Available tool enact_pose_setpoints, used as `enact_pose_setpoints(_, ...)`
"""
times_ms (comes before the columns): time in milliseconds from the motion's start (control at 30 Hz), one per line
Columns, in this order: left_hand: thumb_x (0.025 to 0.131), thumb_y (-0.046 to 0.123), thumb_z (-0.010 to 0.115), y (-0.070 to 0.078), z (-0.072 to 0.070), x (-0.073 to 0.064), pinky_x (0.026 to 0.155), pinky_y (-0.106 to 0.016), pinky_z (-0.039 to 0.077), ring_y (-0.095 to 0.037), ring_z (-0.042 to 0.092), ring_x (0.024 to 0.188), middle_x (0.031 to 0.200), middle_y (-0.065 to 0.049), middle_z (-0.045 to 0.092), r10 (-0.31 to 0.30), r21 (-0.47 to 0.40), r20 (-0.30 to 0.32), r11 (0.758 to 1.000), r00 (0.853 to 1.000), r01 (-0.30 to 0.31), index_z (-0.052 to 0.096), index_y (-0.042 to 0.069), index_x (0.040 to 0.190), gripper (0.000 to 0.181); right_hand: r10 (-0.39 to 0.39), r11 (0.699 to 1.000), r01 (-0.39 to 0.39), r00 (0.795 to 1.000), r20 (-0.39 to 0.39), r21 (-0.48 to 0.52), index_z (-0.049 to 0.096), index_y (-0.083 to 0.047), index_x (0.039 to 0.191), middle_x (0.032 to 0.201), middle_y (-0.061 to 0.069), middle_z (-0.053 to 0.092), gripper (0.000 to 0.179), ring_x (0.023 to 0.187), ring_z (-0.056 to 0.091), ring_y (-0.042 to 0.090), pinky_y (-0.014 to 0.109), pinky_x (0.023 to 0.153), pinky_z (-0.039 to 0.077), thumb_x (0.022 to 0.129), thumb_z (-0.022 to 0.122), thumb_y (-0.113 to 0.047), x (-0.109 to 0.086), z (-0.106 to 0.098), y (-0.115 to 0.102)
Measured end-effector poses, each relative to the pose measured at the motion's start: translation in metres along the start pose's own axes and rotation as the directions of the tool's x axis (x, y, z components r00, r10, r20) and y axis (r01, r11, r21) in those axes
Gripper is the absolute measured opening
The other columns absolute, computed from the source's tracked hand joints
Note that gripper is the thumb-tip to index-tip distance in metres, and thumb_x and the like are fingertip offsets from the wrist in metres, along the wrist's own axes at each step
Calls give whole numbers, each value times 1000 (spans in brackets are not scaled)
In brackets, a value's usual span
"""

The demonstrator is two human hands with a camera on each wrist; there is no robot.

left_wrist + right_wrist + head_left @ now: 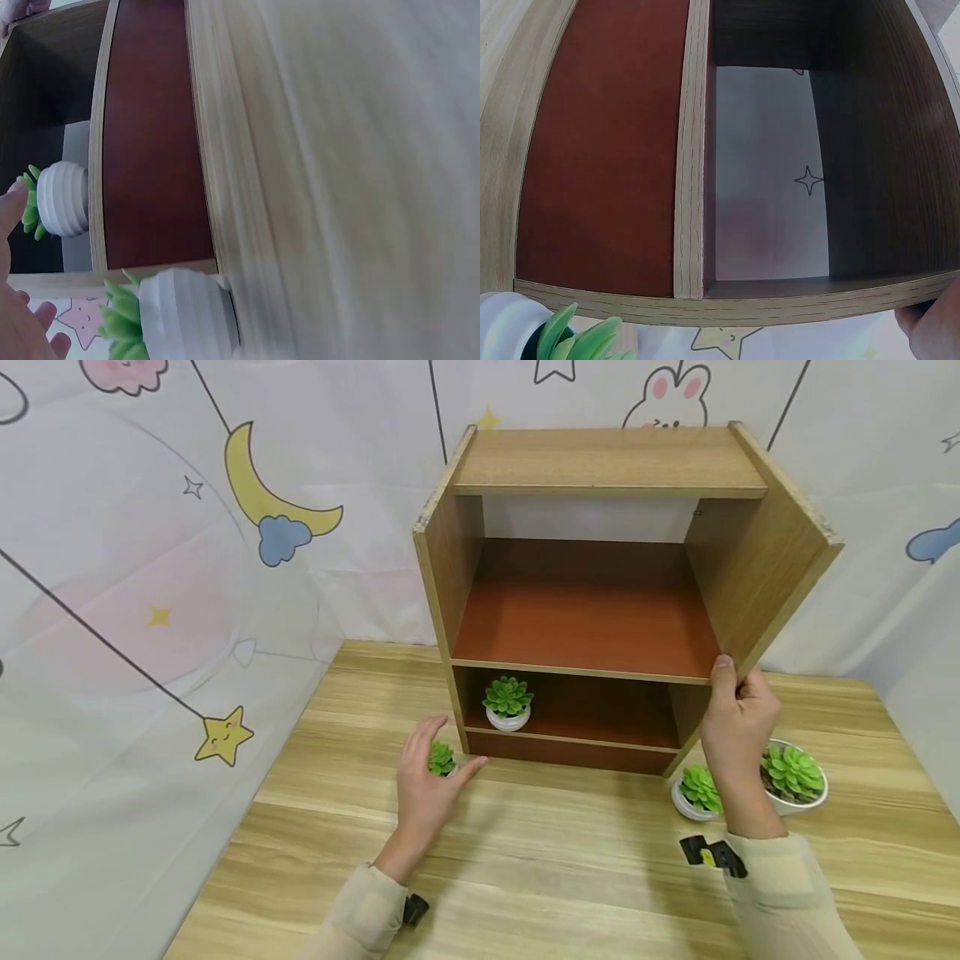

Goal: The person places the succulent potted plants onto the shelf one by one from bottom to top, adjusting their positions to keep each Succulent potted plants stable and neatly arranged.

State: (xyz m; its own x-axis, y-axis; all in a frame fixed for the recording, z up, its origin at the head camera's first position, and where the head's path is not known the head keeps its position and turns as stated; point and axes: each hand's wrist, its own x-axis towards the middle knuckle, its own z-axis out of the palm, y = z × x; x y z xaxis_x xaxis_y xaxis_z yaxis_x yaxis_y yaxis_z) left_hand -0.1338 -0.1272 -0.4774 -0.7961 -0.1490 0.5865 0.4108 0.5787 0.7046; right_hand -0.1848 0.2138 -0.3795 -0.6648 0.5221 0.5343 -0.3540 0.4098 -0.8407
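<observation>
One hand, my left hand (424, 781), has thumb and fingers wide apart near a small succulent (441, 758), just left of the cabinet (585, 618). From here I see a second succulent (507, 700) on its lower shelf (600, 710), at left, a third succulent (699, 789) near its right front corner, my right hand (738, 722) gripping its right panel (765, 560), then a larger plant (793, 774).

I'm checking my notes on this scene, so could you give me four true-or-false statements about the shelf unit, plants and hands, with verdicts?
1. The right hand grips the side of the shelf unit. True.
2. The left hand is inside the upper compartment. False: it is outside the unit, near a small plant.
3. A shelved plant stands in the lower compartment. True.
4. The larger plant sits on top of the unit. False: it stands on the table.
</observation>
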Motion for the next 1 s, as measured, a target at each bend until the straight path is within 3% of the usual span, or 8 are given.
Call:
enact_pose_setpoints(267, 64, 38, 92, -5, -12, -1, 111, -47, 27, -23, 37, 135, 143, -5, 48, -79, 20, 73, 997, 994, 78, 50, 12, 142, 92, 5, 1000, -5, 1000, -2, -4, 56, 3, 73, 64, 1, 49, 37, 62, 43, 10, 23, 51, 30, 100, 56, -23, 0, 0, 2)
enact_pose_setpoints(467, 64, 45, 90, -8, -18, -1, 112, -47, 27, -23, 32, 139, 150, -5, 39, -154, 49, 109, 988, 982, 150, 42, 13, 148, 103, 2, 1000, -2, 1000, -4, -3, 56, 3, 72, 64, 0, 49, 37, 61, 43, 9, 23, 50, 30, 100, 56, -22, 0, 0, 1)
enact_pose_setpoints(667, 61, 52, 90, -10, -23, 0, 111, -49, 27, -24, 29, 141, 155, -2, 31, -232, 77, 148, 972, 961, 222, 31, 17, 154, 116, -7, 1000, 7, 1000, 2, 3, 57, 2, 73, 65, 1, 49, 36, 61, 43, 10, 23, 51, 30, 100, 56, -22, -1, 0, 0)
enact_pose_setpoints(800, 60, 48, 92, -13, -26, 0, 109, -53, 28, -30, 28, 141, 157, -6, 27, -276, 104, 177, 960, 945, 262, 25, 18, 156, 121, -6, 1000, 6, 1000, 5, 2, 59, 1, 75, 67, 2, 51, 35, 63, 44, 10, 23, 52, 31, 100, 55, -23, -1, 0, -1)
enact_pose_setpoints(1000, 60, 49, 92, -17, -33, 0, 110, -53, 26, -32, 26, 142, 159, -8, 24, -358, 135, 206, 932, 911, 336, 17, 19, 158, 127, -14, 1000, 14, 1000, 4, 7, 59, 3, 75, 68, 6, 53, 36, 63, 46, 9, 22, 53, 32, 100, 56, -22, -1, 0, -1)
